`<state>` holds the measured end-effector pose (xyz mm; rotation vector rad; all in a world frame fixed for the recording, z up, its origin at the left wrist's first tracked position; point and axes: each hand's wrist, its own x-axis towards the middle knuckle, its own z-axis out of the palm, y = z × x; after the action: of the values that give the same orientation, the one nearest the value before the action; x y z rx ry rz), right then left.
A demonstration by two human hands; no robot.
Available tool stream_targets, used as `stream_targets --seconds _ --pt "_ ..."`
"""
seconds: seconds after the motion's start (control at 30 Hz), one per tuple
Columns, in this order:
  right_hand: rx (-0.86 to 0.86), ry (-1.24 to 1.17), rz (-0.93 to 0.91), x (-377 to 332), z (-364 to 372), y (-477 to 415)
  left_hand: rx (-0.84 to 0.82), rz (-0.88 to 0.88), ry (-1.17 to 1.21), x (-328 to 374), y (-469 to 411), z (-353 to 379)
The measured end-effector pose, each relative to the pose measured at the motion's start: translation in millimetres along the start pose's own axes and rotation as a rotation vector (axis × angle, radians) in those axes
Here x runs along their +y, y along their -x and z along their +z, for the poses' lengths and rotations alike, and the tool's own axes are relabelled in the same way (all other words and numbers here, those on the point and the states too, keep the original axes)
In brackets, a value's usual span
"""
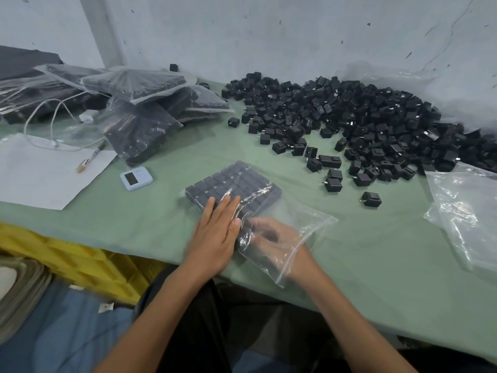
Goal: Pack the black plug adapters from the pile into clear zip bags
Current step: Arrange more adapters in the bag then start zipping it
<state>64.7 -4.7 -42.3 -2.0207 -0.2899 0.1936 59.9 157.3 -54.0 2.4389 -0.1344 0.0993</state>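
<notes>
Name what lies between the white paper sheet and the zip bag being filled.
In the head view, a small pale-blue device with a dark screen lies on the green table cover between the paper sheet and the zip bag.

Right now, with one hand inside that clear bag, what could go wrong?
1. The clear plastic zip bag lies with its mouth open near the front edge of the green table. The black plug adapters inside could slip out and drop when the right hand comes out.
2. Only the flat left hand presses on the packed rows. Lifting it may let them tumble out of line.
</notes>
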Motion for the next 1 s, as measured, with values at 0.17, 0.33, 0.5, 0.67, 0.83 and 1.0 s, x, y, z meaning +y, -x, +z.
stream_targets --seconds 0.17,0.33,0.5,0.67,0.83,1.0 --pt "0.008 -0.069 -0.018 8 -21 6 0.021 -0.018 0.13 -1 0 0" --pt "0.052 -0.177 -0.018 10 -15 6 0.094 -0.079 0.365 -4 -3 -2" --pt "0.04 -0.173 -0.005 10 -17 7 0.122 -0.06 0.048 2 -5 5" --pt "-0.018 -0.176 0.012 8 -20 10 0.12 -0.058 -0.014 -3 -7 8" --pt "-0.015 -0.032 -0.057 1 -19 12 0.145 -0.08 -0.003 2 -10 9" --pt "-0.126 0.067 -0.274 -22 -25 28 0.149 -0.093 0.003 5 -9 6"
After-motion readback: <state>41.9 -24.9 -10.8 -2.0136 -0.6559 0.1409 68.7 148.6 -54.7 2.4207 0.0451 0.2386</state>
